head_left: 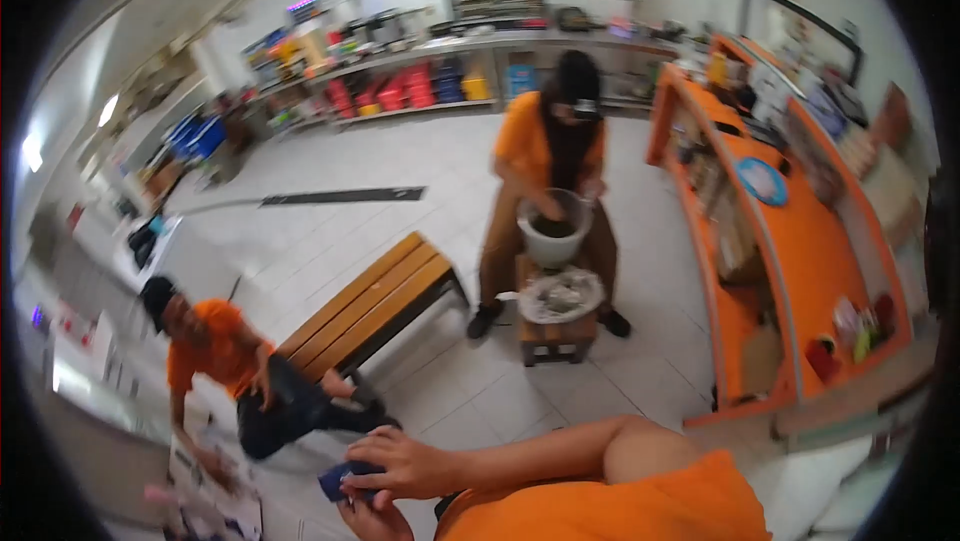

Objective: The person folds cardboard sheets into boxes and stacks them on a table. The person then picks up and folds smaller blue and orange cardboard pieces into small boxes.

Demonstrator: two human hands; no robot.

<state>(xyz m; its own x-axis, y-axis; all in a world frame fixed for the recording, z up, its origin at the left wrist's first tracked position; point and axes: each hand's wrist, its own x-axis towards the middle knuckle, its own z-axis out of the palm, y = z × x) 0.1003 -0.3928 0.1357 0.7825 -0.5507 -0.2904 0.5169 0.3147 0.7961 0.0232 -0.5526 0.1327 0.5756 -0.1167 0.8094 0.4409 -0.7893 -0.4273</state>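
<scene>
The fingers (375,456) of the right hand (400,463) were curled over the top edge of a small dark blue object (345,481), thumb side pressed to it, so the hand gripped it from above. Below it, the left hand (372,519) came up from the bottom edge of the view with its fingertips at the object's underside; most of that hand was cut off, and whether its fingers were closed on the object could not be told. The blue object sat low in the view, just left of centre, between the two hands and close to the person's chest. The right forearm ran back to the right to a bent elbow and an orange sleeve (640,501). Just left of the hands, a person in an orange shirt (215,351) crouched on the pale tiled floor (450,171), one hand reaching down to papers (215,496) lying there. Behind that person stood a wooden bench (375,301). Farther off, another person in orange (550,156) sat bent over a white bucket (553,231), both hands inside it, with a filled dish (560,296) on a small wooden stool (553,333) below. An orange counter (800,251) curved along the right, and stocked shelves (420,81) lined the far wall.
</scene>
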